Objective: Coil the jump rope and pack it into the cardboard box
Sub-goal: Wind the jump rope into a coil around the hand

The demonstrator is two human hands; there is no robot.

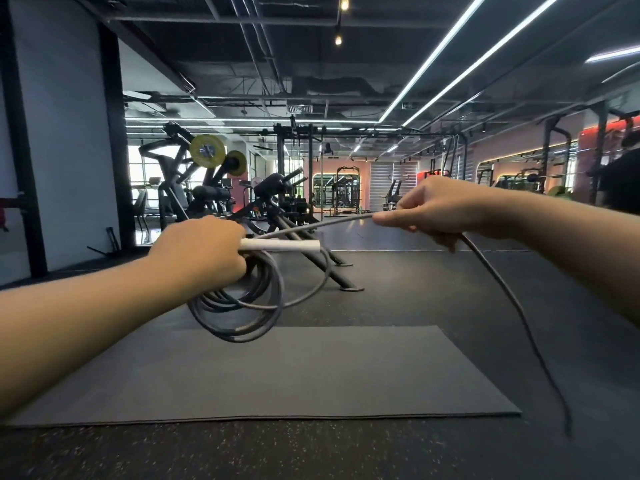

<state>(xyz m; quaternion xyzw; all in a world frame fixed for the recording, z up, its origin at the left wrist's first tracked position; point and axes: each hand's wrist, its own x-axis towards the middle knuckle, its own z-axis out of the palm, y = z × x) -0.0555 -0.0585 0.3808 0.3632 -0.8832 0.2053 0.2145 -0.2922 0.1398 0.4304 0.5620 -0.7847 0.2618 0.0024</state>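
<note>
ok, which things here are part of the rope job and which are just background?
Job:
- jump rope coils, gripped by the left hand
- white handle, also in the left hand
- loose rope tail, pinched by the right hand

Background:
- floor mat
- weight machines
- no cardboard box in view

Gym: weight machines (214, 174), squat racks (348, 188).

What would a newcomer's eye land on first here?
Probably the left hand at centre left, gripping a white handle with grey rope loops hanging below it. Next, the right hand pinching the rope's free length, which trails down toward the floor at right, above the dark mat.
</note>
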